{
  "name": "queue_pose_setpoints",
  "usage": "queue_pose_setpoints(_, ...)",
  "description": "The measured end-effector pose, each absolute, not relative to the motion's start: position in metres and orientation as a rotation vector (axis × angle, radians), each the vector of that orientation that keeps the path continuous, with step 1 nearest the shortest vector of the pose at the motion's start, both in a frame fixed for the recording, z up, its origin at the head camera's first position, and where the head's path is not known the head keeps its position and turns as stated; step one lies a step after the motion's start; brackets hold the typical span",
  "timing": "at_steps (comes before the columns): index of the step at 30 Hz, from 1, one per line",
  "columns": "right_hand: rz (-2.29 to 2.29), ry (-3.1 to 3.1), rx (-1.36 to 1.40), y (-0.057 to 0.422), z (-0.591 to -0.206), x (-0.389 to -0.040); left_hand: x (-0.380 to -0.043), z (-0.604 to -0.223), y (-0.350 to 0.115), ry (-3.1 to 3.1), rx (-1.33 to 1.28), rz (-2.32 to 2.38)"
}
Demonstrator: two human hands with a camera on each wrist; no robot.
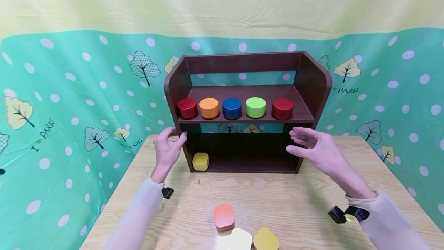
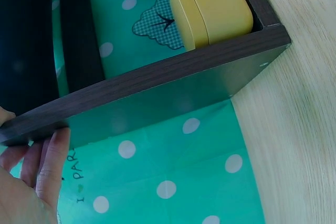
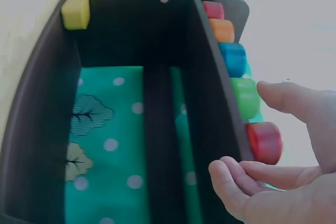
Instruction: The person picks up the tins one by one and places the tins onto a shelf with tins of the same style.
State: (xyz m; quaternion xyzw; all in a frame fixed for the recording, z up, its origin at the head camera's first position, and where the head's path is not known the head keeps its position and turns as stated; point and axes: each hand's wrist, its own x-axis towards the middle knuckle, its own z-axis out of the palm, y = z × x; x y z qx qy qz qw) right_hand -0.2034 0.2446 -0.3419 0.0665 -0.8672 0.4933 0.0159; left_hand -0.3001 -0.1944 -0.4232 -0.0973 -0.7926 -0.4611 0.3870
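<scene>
A dark brown two-tier wooden shelf (image 1: 246, 120) stands on the table. My left hand (image 1: 169, 146) grips its left side panel, the thumb at the front edge and the fingers along the outer face. My right hand (image 1: 313, 147) is held in front of the right side panel with fingers extended, holding nothing. On the upper board a row of round blocks runs left to right: dark red (image 1: 187, 108), orange (image 1: 209, 108), blue (image 1: 232, 108), light green (image 1: 255, 107) and another dark red (image 1: 282, 108). A yellow rounded block (image 1: 200, 161) sits in the lower compartment's left front corner.
Near the table's front edge lie a coral rounded block (image 1: 224, 217), a cream-white block (image 1: 241, 239) and a yellow block (image 1: 266, 239). A green and yellow printed curtain (image 1: 86, 99) hangs behind and beside the wooden table (image 1: 277, 196).
</scene>
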Motion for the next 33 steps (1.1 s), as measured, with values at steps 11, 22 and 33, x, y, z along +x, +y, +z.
queue_pose_setpoints(11, 1.602, -2.680, 0.433, 0.240, -0.382, -0.201, -0.302, -0.423, -0.194, -2.012, -0.256, -1.174)
queue_pose_setpoints(22, 1.724, -2.624, 0.690, 0.235, -0.418, -0.196, -0.304, -0.425, -0.194, -1.969, -0.253, -1.169)
queue_pose_setpoints(33, 1.792, -2.673, 0.895, 0.227, -0.452, -0.187, -0.301, -0.423, -0.194, -2.000, -0.246, -1.182)
